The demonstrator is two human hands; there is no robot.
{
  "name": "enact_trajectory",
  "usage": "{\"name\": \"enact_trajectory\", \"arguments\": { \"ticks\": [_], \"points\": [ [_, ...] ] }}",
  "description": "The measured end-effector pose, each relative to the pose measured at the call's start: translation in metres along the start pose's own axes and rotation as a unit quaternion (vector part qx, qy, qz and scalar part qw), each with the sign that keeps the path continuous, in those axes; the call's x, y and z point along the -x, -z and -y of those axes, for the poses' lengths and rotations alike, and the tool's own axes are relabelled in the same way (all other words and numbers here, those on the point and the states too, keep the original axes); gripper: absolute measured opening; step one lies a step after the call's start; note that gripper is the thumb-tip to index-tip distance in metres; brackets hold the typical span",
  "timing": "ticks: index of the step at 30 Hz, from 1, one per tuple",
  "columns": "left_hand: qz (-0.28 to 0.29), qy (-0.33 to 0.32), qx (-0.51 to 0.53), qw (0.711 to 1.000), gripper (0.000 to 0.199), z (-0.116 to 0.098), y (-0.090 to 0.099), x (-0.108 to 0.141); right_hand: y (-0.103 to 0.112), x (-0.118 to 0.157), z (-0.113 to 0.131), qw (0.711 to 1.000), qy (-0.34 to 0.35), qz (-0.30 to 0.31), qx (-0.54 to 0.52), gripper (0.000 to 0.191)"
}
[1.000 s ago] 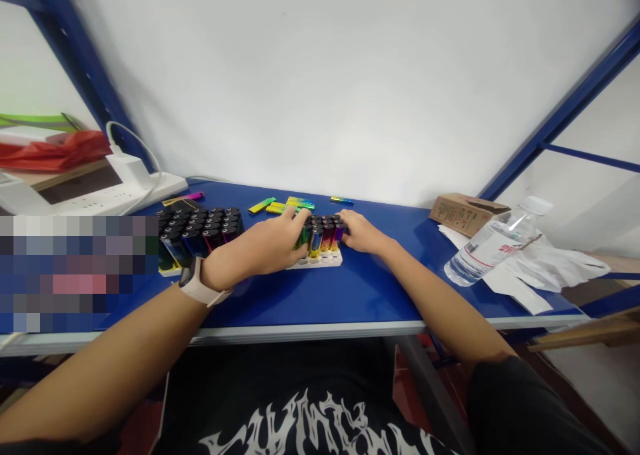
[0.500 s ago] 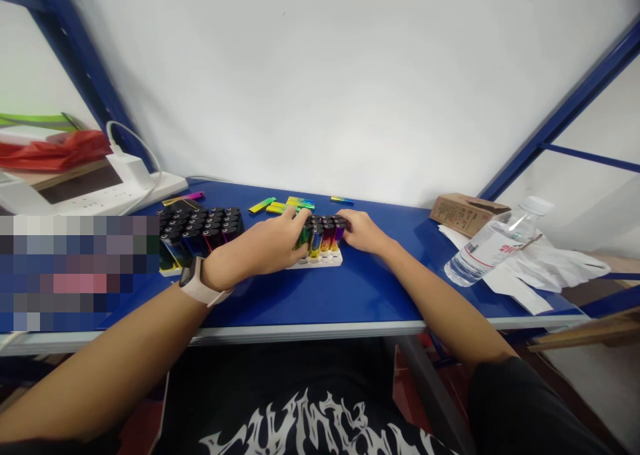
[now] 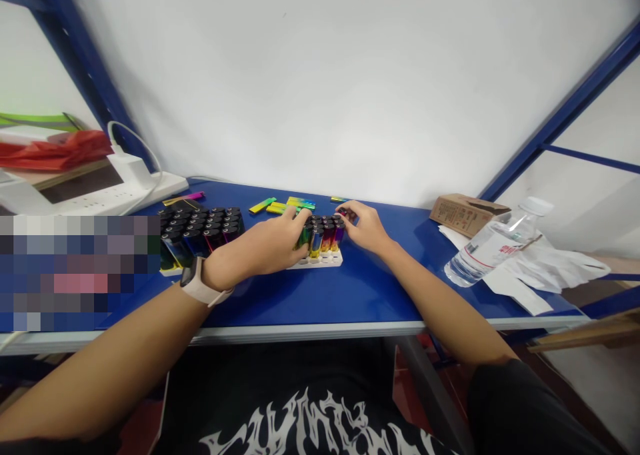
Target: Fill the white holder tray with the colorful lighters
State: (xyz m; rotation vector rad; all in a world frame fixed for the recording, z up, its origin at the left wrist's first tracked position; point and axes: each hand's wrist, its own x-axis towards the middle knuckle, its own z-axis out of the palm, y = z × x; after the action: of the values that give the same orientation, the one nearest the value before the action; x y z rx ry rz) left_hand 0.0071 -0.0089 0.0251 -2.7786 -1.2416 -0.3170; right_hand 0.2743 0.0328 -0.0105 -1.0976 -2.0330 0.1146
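Several upright shiny cylinders with black tops (image 3: 327,232) stand in a white holder with holes (image 3: 327,260) at the middle of the blue table. My left hand (image 3: 280,238) wraps round the green cylinders at the left end of this holder; its fingertips are partly hidden. Just right of the holder, my right hand (image 3: 367,227) pinches a small dark and red piece (image 3: 344,212), raised level with the cylinder tops. A larger group of black-topped cylinders (image 3: 203,232) stands in another white holder to the left, partly behind my left wrist.
Yellow-green and blue pieces (image 3: 263,206) lie towards the wall. At the right are a cardboard box (image 3: 465,213), a water bottle (image 3: 487,248) and white plastic wrapping (image 3: 555,262). A white power strip (image 3: 100,198) lies at the left, above a pixelated patch.
My right hand has risen slightly and moved away from the right end of the holder, with the small dark and red piece now showing between its fingers. My left hand has stayed in place.
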Motion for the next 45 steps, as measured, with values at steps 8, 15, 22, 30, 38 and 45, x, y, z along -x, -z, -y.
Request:
{"name": "enact_trajectory", "arguments": {
  "ticks": [8, 15, 22, 30, 38, 45],
  "points": [
    [-0.002, 0.000, -0.018, 1.000, 0.065, -0.0031, 0.0027, 0.0004, -0.0007, 0.0009, -0.0024, 1.000, 0.004, 0.023, -0.002, 0.017],
    [-0.008, -0.009, -0.010, 1.000, 0.064, -0.0005, 0.0000, 0.0004, -0.0001, 0.0012, -0.0016, 0.999, -0.011, 0.036, -0.005, 0.017],
    [-0.008, -0.003, -0.002, 1.000, 0.064, -0.0005, 0.0000, 0.0003, 0.0006, 0.0023, -0.0002, 0.999, -0.010, 0.043, -0.013, 0.016],
    [-0.005, -0.006, -0.012, 1.000, 0.062, -0.0011, 0.0008, 0.0001, 0.0007, 0.0035, 0.0006, 0.997, -0.017, 0.064, -0.026, 0.020],
    [-0.009, -0.001, -0.006, 1.000, 0.064, -0.0011, 0.0007, 0.0006, 0.0002, 0.0051, -0.0007, 0.996, -0.017, 0.084, -0.020, 0.026],
    [-0.007, -0.006, -0.014, 1.000, 0.062, -0.0013, 0.0006, 0.0004, -0.0004, 0.0047, -0.0011, 0.997, -0.001, 0.077, -0.007, 0.023]
  ]
}}
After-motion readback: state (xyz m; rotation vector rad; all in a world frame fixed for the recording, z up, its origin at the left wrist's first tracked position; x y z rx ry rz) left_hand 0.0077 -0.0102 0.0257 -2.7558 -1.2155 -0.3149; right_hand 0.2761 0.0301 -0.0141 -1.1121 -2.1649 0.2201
